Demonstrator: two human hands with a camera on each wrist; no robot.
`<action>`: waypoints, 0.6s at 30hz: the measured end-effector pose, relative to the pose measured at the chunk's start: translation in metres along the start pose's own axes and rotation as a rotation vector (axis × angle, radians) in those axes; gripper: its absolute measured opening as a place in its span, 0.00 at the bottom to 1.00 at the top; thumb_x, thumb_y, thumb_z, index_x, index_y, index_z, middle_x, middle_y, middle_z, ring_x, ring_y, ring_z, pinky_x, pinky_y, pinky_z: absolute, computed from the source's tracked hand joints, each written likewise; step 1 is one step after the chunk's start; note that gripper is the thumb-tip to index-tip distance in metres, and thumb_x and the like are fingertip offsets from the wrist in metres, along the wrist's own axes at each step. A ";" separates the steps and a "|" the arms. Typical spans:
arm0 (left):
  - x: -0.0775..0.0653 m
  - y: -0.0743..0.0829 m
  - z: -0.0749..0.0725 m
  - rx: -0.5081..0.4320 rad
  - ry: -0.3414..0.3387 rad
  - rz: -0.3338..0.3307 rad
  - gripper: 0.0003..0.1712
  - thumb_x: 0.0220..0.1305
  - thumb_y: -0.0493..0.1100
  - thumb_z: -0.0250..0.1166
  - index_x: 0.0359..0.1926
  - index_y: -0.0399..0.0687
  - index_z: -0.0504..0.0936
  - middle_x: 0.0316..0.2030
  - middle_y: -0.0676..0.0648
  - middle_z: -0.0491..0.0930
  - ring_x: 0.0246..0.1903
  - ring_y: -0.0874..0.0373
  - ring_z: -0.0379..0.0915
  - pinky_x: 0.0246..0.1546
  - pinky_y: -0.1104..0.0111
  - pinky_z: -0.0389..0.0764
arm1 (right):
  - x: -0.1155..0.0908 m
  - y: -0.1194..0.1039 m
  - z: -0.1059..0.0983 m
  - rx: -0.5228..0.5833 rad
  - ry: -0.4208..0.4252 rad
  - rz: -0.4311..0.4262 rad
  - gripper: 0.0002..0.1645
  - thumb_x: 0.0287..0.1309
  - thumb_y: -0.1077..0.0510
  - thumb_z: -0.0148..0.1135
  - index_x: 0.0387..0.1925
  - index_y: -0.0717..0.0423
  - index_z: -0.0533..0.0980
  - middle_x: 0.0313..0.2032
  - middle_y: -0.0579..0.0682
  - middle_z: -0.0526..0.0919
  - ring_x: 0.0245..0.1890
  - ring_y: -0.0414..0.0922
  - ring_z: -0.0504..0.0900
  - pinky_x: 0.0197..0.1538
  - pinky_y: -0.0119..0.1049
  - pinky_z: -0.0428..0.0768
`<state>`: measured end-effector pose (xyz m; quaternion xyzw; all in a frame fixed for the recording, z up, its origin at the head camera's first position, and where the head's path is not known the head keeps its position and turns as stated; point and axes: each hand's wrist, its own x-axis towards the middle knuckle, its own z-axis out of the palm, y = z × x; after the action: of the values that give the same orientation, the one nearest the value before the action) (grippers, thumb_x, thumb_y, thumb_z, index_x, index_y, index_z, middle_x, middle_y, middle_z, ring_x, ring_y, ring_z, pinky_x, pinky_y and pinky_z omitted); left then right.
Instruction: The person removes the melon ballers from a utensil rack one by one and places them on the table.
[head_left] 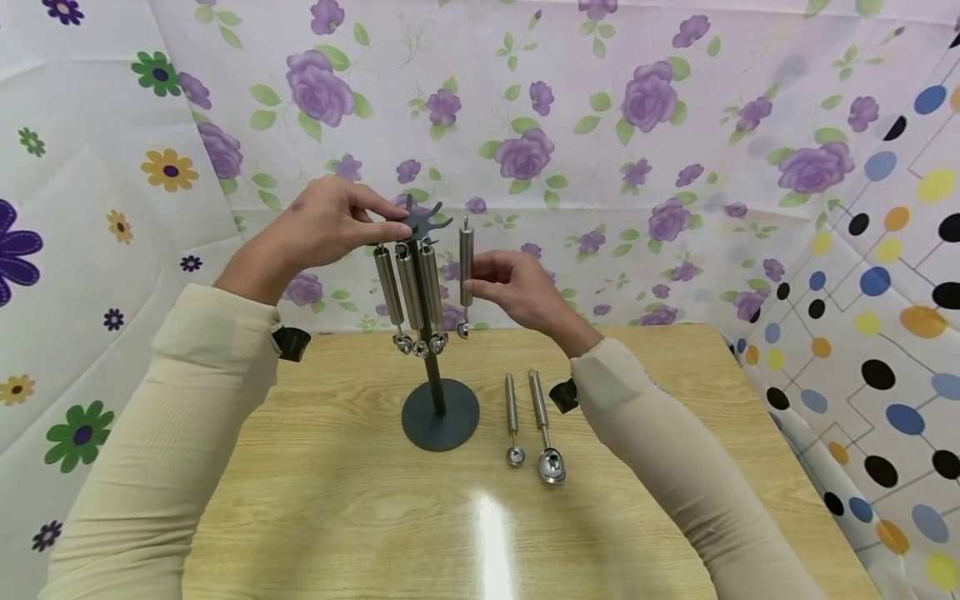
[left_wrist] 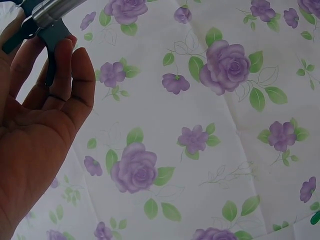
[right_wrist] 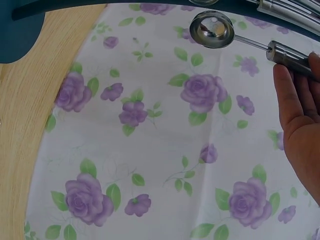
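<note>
My left hand [head_left: 318, 225] pinches the dark hooked top [head_left: 423, 222] of an upright stand [head_left: 440, 421] between thumb and fingers. Several steel-handled scoops [head_left: 410, 292] hang from its hooks, bowls down. Just right of the stand, my right hand [head_left: 517, 287] holds a melon baller [head_left: 467, 258] upright by its steel handle, bowl at the bottom. In the right wrist view the round bowl [right_wrist: 212, 30] shows on a thin neck. The left wrist view shows the left hand [left_wrist: 45, 115] with fingers behind a dark hook [left_wrist: 51, 55].
On the wooden table [head_left: 337, 500], right of the stand's round base, lie a small scoop [head_left: 512, 408] and a larger oval-bowled scoop [head_left: 551, 465], handles pointing away. A flowered cloth [head_left: 570, 167] hangs behind the table, and a dotted cloth [head_left: 877, 375] at the right.
</note>
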<state>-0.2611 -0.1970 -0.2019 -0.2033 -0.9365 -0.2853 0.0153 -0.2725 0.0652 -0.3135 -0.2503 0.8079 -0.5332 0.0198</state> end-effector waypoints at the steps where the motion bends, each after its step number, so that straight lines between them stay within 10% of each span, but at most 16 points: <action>1: 0.000 0.000 0.000 0.000 0.001 0.000 0.21 0.67 0.54 0.68 0.56 0.50 0.86 0.31 0.44 0.78 0.25 0.52 0.65 0.26 0.63 0.66 | -0.001 0.001 -0.001 0.005 0.001 0.000 0.14 0.67 0.60 0.65 0.52 0.60 0.82 0.44 0.54 0.84 0.45 0.47 0.82 0.52 0.43 0.79; 18: 0.000 -0.002 0.002 -0.006 0.022 0.031 0.19 0.67 0.51 0.69 0.54 0.49 0.87 0.34 0.44 0.79 0.25 0.52 0.63 0.26 0.64 0.65 | -0.031 0.029 -0.029 0.003 0.049 0.029 0.12 0.66 0.59 0.67 0.48 0.60 0.81 0.42 0.53 0.83 0.42 0.48 0.82 0.49 0.44 0.79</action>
<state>-0.2617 -0.1974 -0.2044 -0.2148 -0.9321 -0.2902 0.0296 -0.2650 0.1123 -0.3332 -0.2252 0.8110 -0.5400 0.0081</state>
